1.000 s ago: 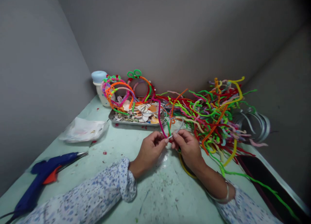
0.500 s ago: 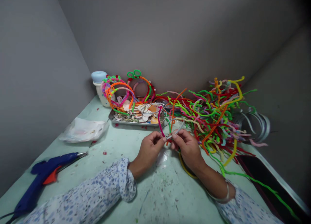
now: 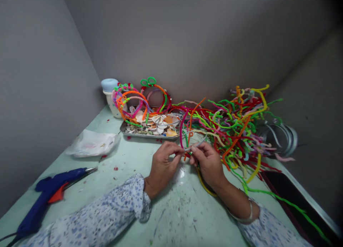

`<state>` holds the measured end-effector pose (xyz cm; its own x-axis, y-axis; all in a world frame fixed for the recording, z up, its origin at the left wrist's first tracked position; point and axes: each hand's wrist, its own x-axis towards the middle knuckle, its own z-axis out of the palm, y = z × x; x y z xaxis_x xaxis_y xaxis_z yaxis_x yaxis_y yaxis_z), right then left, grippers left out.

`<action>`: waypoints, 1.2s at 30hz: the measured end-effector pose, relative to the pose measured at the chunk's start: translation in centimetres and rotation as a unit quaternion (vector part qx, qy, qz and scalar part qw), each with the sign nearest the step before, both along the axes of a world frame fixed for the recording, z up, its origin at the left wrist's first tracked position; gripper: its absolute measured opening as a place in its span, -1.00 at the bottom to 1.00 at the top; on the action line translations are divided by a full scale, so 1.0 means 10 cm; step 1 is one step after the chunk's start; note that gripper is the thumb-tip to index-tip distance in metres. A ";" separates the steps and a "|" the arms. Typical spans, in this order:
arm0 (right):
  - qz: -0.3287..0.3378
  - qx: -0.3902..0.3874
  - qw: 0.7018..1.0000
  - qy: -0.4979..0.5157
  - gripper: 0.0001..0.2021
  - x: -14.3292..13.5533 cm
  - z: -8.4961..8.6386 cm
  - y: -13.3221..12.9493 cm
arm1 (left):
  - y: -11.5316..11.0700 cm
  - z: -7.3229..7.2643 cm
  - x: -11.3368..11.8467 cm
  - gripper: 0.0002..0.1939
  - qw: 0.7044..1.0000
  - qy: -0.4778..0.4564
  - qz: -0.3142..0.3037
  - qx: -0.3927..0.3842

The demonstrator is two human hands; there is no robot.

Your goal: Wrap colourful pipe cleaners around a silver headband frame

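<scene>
Fingers [image 3: 198,154] partly hide grey hoop [image 3: 204,139]; left hold unclear.

It's dim in here, the soft light fading across the grey wall [image 3: 184,43] to near black at the upper right corner. A small pale glare sits on the bench [image 3: 171,215], lower centre. Fine edges around the fingers [image 3: 194,149] look soft, and the sleeve [image 3: 107,211] stretches wide toward the lower left.
</scene>
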<state>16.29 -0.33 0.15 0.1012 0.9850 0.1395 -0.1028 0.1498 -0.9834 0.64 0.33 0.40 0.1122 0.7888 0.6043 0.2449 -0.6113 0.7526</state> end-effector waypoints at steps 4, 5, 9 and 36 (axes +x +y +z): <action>-0.001 0.000 1.000 0.002 -0.77 0.00 0.01 0.00 | 0.00 -0.01 -0.01 -0.87 1.000 -0.001 -0.005 0.001; 0.000 -0.001 1.000 0.001 -0.76 0.00 0.01 0.00 | 0.00 -0.01 -0.01 -0.87 1.000 0.000 -0.004 -0.002; 0.000 -0.001 1.000 -0.001 -0.76 0.00 0.02 -0.01 | 0.00 -0.01 -0.03 -0.86 1.000 -0.001 -0.003 -0.012; -0.005 0.014 1.000 -0.006 -0.77 0.00 0.02 -0.02 | 0.01 -0.01 -0.03 -0.86 1.000 0.001 0.011 -0.013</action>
<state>16.32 -0.50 0.35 0.1099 0.9795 0.1689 -0.0902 0.1791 -0.9797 0.31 0.41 0.33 0.0957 0.8069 0.5828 0.2602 -0.5854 0.7678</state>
